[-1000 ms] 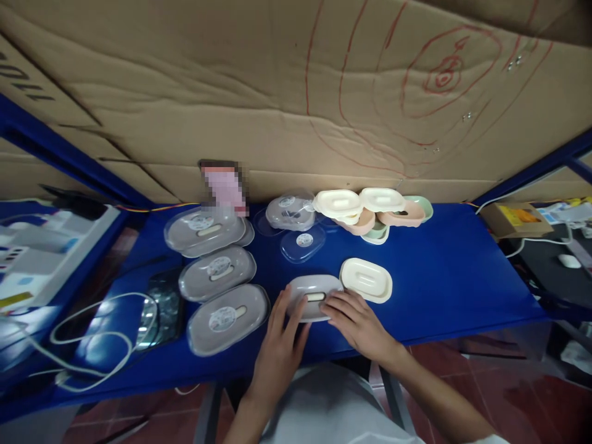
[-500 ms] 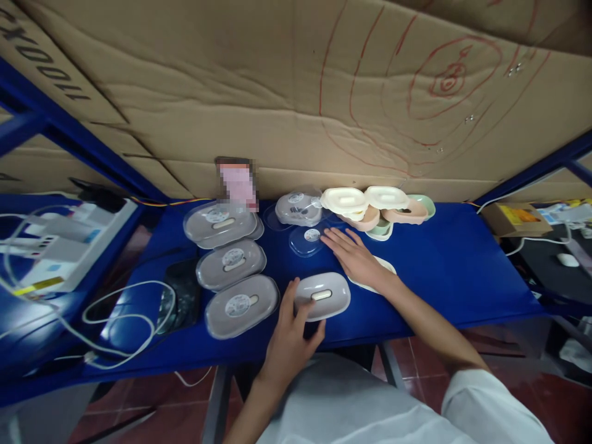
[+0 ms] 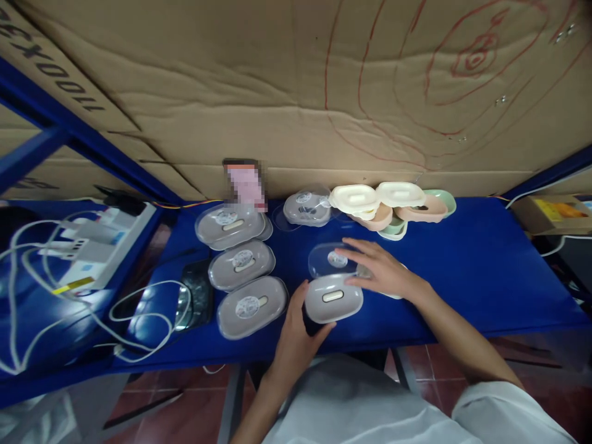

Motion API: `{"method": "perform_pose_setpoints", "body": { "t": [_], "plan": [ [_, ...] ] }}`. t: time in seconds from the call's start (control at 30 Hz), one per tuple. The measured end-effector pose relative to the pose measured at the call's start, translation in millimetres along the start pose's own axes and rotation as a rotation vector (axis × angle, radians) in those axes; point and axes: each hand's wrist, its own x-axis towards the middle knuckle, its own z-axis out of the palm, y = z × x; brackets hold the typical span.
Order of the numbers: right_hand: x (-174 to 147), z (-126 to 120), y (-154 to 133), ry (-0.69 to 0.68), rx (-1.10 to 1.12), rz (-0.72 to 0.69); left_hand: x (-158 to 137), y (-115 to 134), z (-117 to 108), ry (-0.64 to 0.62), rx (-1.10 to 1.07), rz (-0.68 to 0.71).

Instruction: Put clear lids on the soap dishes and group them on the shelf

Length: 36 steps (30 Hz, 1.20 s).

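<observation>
Two bare hands work at the near edge of a blue table (image 3: 462, 271) that stands against a wall of flattened cardboard (image 3: 287, 92) marked with red curved lines. Left hand (image 3: 296, 330): fingers curled around the near left end of a grey soap dish (image 3: 333, 298), thumb raised against its side, so that the dish is gripped where it rests on the table just before the person's body. Right hand (image 3: 382, 271): fingers loosely spread and extended leftward, the tips resting on a clear plastic lid (image 3: 330, 259) bearing a round sticker; this lid lies flat, touching or just beyond the far edge of the grey dish, and whether the fingers pinch it cannot be told. Partly hidden beneath the right palm lies a cream dish (image 3: 396, 293), only its rim showing. To the left, three lidded grey dishes (image 3: 243, 264) sit in a staggered column, each with a sticker on its transparent cover. Near the cardboard stand another covered grey dish (image 3: 308, 208) and a pile of cream, peach and pale green dish parts (image 3: 393, 206). A dark phone-like object (image 3: 197, 295) and a white cable (image 3: 139, 308) lie at the table's left end, beside a white power strip (image 3: 92, 253) on the neighbouring surface.
</observation>
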Motion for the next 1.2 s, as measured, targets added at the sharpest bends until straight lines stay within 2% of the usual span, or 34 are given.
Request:
{"method": "perform_pose_setpoints", "body": {
  "t": [0.1, 0.23, 0.33, 0.5, 0.63, 0.73, 0.83, 0.93, 1.0, 1.1, 1.2],
  "plan": [
    [-20.2, 8.4, -22.1, -0.039, -0.036, -0.122, -1.0, -0.8, 1.6, 0.006, 0.026, -0.022],
    [-39.9, 31.3, -41.5, 0.024, -0.143, -0.15, 2.3, 1.4, -3.3, -0.049, 0.049, -0.007],
    [-43.2, 41.9, -42.9, 0.064, -0.176, -0.155, 6.4, 2.2, -7.5, -0.101, 0.053, 0.003],
    [-44.9, 45.7, -35.0, 0.071, -0.2, -0.184, 5.8, 1.7, -5.1, -0.128, 0.105, 0.01],
    [-51.0, 40.7, -31.1, 0.094, -0.221, -0.261, -1.9, 12.8, -12.2, -0.08, 0.224, 0.154],
    [-36.8, 29.9, -38.0, 0.141, -0.179, -0.321, -0.3, 26.5, -39.4, -0.038, 0.309, 0.247],
    [3.0, 17.0, -56.7, 0.187, -0.113, -0.352, 14.1, 26.5, -82.7, 0.059, 0.339, 0.242],
    [43.4, 6.5, -74.4, 0.21, -0.108, -0.356, 33.8, 2.3, -126.2, 0.222, 0.381, 0.186],
    [52.4, 1.6, -76.6, 0.204, -0.13, -0.308, 43.8, -22.0, -148.2, 0.292, 0.393, 0.151],
    [28.8, 1.1, -62.0, 0.197, -0.166, -0.156, 50.9, -55.8, -165.4, 0.314, 0.369, 0.094],
    [-22.7, 12.3, -40.0, 0.258, -0.227, 0.066, 53.4, -76.2, -166.6, 0.26, 0.329, 0.032]
  ]
}}
